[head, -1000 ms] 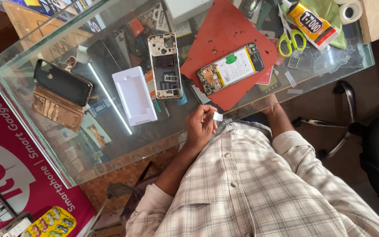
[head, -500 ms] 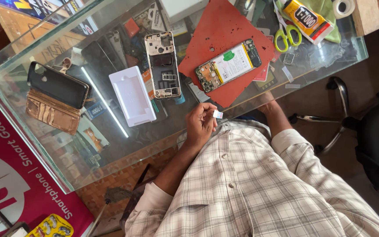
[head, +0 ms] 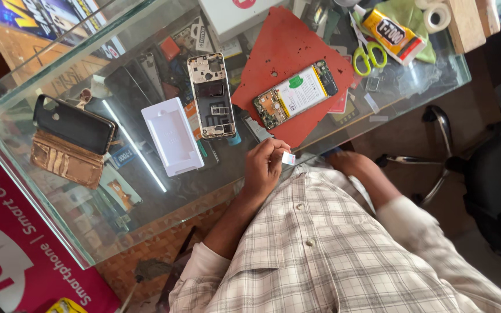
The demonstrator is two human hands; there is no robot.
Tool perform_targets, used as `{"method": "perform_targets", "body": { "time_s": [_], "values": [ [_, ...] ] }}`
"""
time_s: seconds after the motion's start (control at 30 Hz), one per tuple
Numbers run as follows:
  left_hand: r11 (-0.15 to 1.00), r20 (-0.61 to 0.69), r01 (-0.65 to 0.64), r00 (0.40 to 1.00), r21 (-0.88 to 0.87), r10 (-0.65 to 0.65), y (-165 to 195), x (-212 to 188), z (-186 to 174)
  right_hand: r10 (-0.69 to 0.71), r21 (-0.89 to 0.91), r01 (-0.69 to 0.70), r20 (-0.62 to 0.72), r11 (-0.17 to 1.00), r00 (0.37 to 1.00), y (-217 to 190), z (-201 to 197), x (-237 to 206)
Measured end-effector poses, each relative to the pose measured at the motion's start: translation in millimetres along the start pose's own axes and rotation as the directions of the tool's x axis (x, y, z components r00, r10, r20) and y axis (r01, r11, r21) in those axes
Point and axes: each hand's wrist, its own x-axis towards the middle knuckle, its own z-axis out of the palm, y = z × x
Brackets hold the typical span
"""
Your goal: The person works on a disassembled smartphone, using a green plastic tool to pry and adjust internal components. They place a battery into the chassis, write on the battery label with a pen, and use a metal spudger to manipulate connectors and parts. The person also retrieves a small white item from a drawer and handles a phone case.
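Where the left hand [head: 267, 167] was: at the near edge of the glass desk [head: 42, 191], raised just off it.
Left fingers: pinched closed on a small white piece [head: 288, 157], which stuck out on their right side.
Left of the fingers: a white tray [head: 172, 136] and a bare phone frame [head: 211, 95], both lying flat with their long axes running away from the person. A black phone on a brown wallet case [head: 68, 156] lay farther left, well apart.
Beyond the fingers, slightly right: an opened phone [head: 297, 95] on a red mat [head: 288, 52], near the white piece but not touching it. Its long axis lay slantwise, with the near end toward the left fingers.
Nearer hand: the left was nearer to the opened phone.
Right hand [head: 348, 163]: low at the desk's edge, right of the white piece. Its fingers were hidden, so I could not tell whether they were open or closed.
Far right: green-handled scissors [head: 370, 56], well apart.
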Motion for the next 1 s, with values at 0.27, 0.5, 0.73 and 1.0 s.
{"method": "perform_targets", "body": {
  "time_s": [0.27,0.5,0.73,1.0],
  "values": [
    [0.954,-0.148,-0.149,0.97,0.261,0.192,13.0,67.8,33.4,-0.096,0.737,0.463,-0.483,0.493,0.871,-24.3,-117.5,-72.7],
    [0.835,-0.265,-0.136,0.91,0.533,0.318,8.1,103.7,53.3,-0.194,0.852,0.275,-0.208,0.446,0.959,-13.8,-173.4,-22.3],
    [0.961,-0.387,0.048,0.92,0.271,0.063,-3.9,114.1,50.6,-0.311,0.433,0.438,-0.333,0.788,0.89,4.7,-205.5,8.2],
    [0.937,-0.308,0.047,0.938,-0.346,-0.161,8.5,117.8,69.5,-0.23,0.78,0.504,-0.448,0.371,0.864,-6.6,-187.4,13.7]
  ]
}}
